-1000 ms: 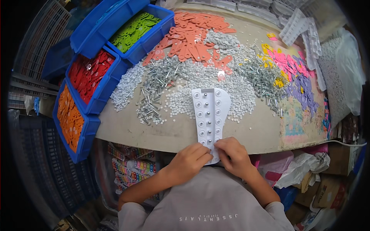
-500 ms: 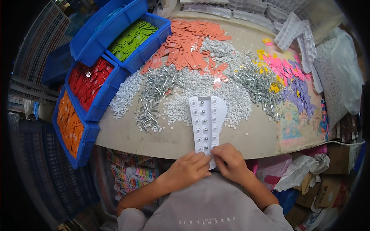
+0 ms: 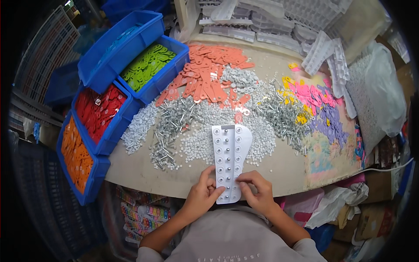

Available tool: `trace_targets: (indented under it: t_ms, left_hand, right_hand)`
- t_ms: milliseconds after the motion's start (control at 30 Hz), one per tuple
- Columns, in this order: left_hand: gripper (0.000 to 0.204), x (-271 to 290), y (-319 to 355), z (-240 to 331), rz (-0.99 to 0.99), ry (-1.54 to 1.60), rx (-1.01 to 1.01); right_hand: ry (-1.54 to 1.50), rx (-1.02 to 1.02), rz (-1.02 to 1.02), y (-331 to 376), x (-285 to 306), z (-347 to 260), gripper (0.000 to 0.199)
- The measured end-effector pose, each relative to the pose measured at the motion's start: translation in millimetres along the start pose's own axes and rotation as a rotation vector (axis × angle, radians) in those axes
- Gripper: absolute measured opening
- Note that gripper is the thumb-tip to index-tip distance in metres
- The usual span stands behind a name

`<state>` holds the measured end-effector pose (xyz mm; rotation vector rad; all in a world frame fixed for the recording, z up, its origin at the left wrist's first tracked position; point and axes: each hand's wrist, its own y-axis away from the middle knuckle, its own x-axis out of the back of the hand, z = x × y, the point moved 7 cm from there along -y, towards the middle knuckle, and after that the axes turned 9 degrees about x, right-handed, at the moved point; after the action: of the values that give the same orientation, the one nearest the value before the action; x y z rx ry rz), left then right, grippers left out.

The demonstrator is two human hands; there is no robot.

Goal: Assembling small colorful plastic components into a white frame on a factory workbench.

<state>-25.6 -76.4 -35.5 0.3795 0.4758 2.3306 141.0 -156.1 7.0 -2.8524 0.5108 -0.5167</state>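
Observation:
A long white plastic holder (image 3: 230,163) lies at the table's front edge, its lower end over the edge close to my body. Round sockets line both its sides, and a row of metal pin heads runs down the middle channel. My left hand (image 3: 201,193) grips the lower left edge, thumb on top and index finger stretched up beside it. At the lower right side, my right hand (image 3: 258,192) has thumb and index finger pinched close to the sockets; anything between the fingertips is too small to see.
Beyond the holder spread small white caps (image 3: 196,146), metal pins (image 3: 172,126) and coral tabs (image 3: 205,78). Blue bins (image 3: 131,102) with green, red and orange tabs stand left. Pink tabs (image 3: 312,96) and purple tabs (image 3: 329,120) lie right, near a clear bag (image 3: 379,91).
My left hand has shifted from the holder's lower end to its left edge, uncovering the lower sockets. My right hand has drawn slightly apart from the left. The whole view has tilted.

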Motion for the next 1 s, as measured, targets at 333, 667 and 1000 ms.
trace_targets:
  t_ms: [333, 667, 1000]
  left_hand:
    - [0.023, 54.4, -42.9, 98.3, 0.318, -0.581, -0.359]
    - [0.012, 26.9, -251.6, 155.0, 0.350, -0.829, -0.597]
    - [0.005, 10.3, -267.7, 144.1, 0.378, -0.841, -0.673]
  right_hand:
    - [0.493, 0.298, 0.117, -90.5, 51.8, -2.4, 0.013]
    - [0.845, 0.339, 0.028, -241.4, 34.7, 77.2, 0.007]
    - [0.836, 0.331, 0.095, -234.7, 36.6, 89.1, 0.007]
